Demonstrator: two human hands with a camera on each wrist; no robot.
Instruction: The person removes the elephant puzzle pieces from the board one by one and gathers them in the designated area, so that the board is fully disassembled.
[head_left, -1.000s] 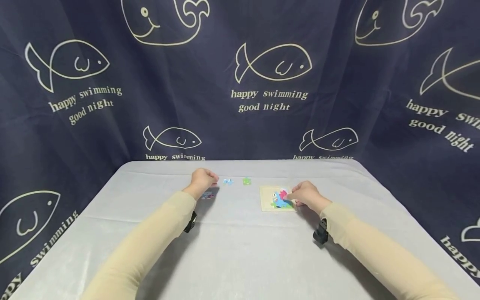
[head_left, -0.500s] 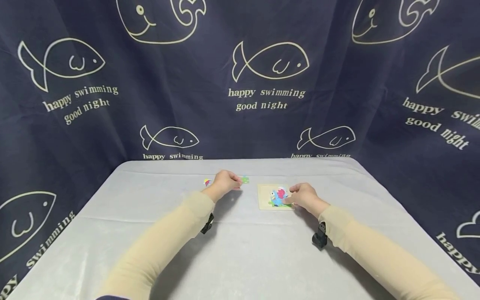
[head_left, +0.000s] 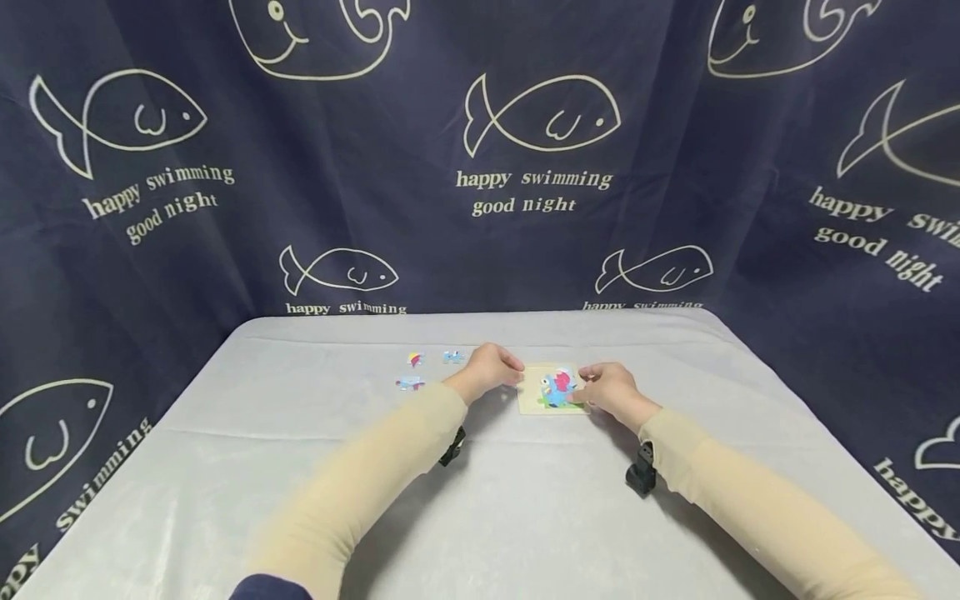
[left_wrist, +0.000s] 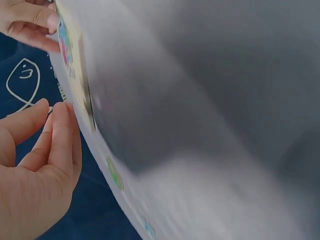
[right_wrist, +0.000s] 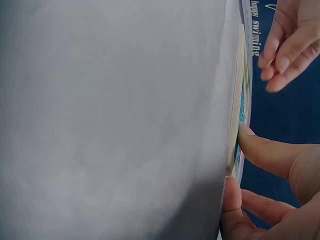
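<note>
A pale wooden puzzle board (head_left: 529,402) lies on the table, with a blue, pink and green animal picture partly filled in. My right hand (head_left: 615,390) grips its right edge; in the right wrist view the thumb (right_wrist: 265,150) presses on the picture side while other fingers touch the board's edge. Close to the board's left edge is my left hand (head_left: 487,371), its fingers loosely bent and nothing visible between them. In the left wrist view its thumb and fingertips stand slightly apart. A green puzzle piece (left_wrist: 114,174) lies near that hand; the head view hides it.
Left of the left hand lie a red-and-yellow puzzle piece (head_left: 415,359), a blue piece (head_left: 453,357) and a blue-and-dark-red piece (head_left: 410,383). A light grey cloth covers the table (head_left: 525,517). Behind it hangs a dark blue curtain (head_left: 420,167) with fish drawings.
My left hand has moved right, past the loose pieces, to the board's left edge. The pieces it covered at the left now show. My right hand stays at the board.
</note>
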